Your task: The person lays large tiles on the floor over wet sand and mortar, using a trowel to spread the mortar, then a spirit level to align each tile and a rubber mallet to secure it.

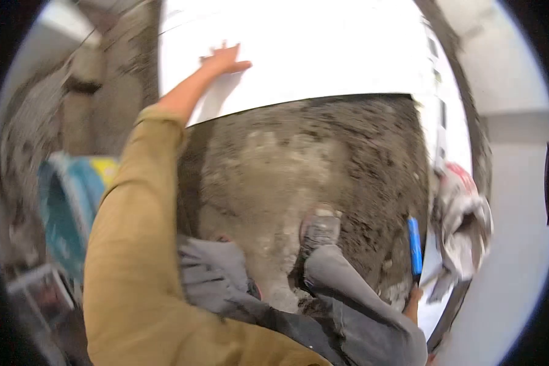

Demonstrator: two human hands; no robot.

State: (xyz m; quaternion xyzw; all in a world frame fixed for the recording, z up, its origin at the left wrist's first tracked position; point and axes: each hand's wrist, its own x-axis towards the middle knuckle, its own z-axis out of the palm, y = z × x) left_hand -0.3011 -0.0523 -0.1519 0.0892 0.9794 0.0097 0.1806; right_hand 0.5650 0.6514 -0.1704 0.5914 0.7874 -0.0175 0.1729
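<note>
My left hand (pixel 224 60) lies with its fingers spread on a large, bright white slab (pixel 329 52), which looks like a big floor tile. The slab's near edge borders rough grey mortar (pixel 372 146). Low on the right, my right hand (pixel 413 300) is partly hidden behind my knee. It appears closed around the dark lower end of a long blue tool (pixel 415 245); the tool's exact kind cannot be made out. My shoes stand on the mortar bed between the two hands.
A teal bucket (pixel 61 207) lies tipped at the left, beside a pale framed object (pixel 39 293). On the right, a crumpled whitish bag (pixel 463 222) with red print sits on a white strip (pixel 448 137) along the wall (pixel 518 244). Rubble-like grey material (pixel 116 91) covers the far left.
</note>
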